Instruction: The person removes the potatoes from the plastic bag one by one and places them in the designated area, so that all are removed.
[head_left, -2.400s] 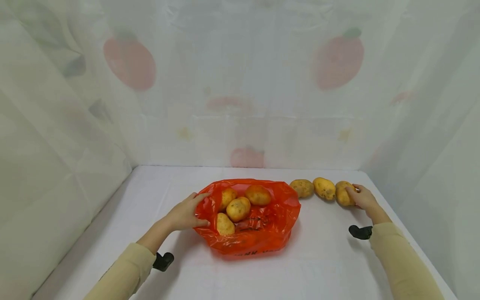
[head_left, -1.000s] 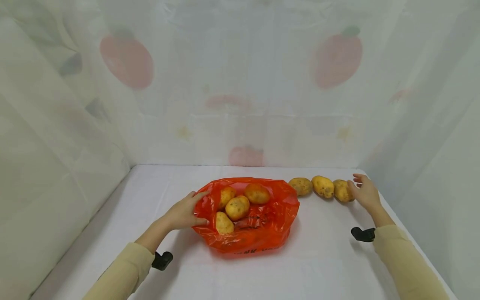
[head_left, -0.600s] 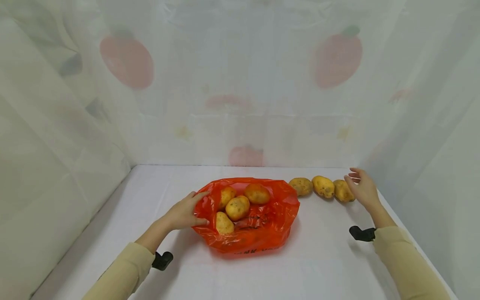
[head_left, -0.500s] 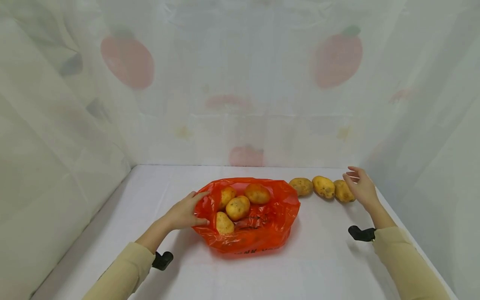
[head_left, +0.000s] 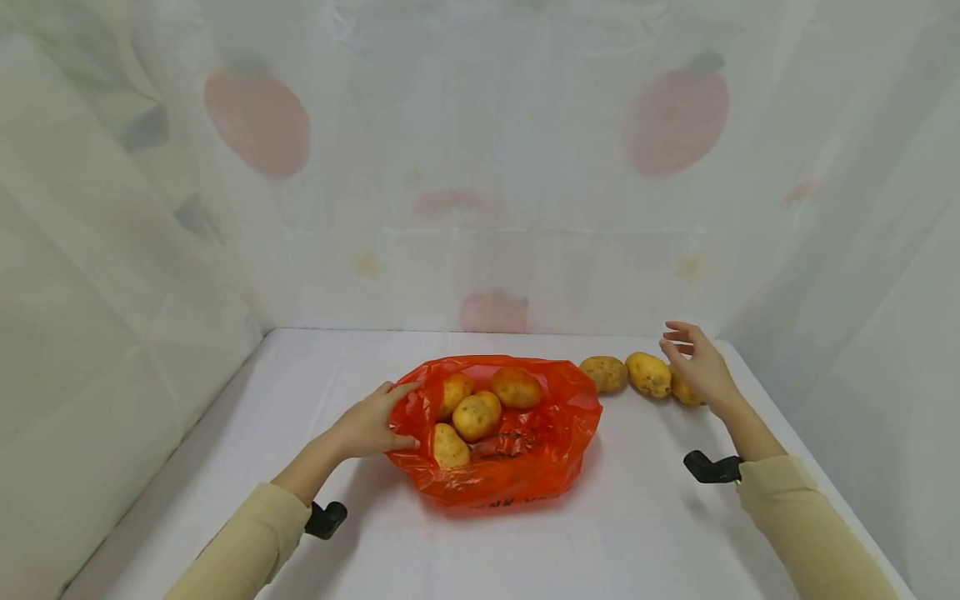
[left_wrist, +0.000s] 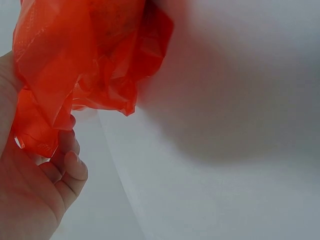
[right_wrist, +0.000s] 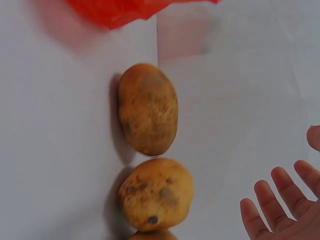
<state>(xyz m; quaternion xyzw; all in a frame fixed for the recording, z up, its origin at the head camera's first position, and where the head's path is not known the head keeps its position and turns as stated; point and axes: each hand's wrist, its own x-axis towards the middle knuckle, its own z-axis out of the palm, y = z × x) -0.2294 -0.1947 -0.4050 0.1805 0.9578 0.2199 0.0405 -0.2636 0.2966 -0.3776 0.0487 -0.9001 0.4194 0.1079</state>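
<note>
A red plastic bag (head_left: 517,492) sits mid-table with its mouth spread, several potatoes (head_left: 477,417) showing inside. My left hand (head_left: 367,425) holds the bag's left rim, thumb and fingers on either side of the plastic; in the left wrist view the fingers (left_wrist: 67,165) curl at a fold of it. Right of the bag, three potatoes lie in a row: the nearest one (head_left: 604,374), a middle one (head_left: 648,375) and the last one (head_left: 686,392), partly hidden by my right hand (head_left: 697,362). That hand is raised over the row's right end, fingers loosely extended and holding nothing.
The table (head_left: 510,558) has a white cover. A pale printed curtain (head_left: 480,275) stands right behind it, with pale sheets on both sides. A black wrist mount (head_left: 711,468) juts inward from the right wrist, another mount (head_left: 326,521) from the left.
My right hand has let go of the row's last potato, risen, and drifted left over it. The potato stays on the table. My left hand and the bag have not moved.
</note>
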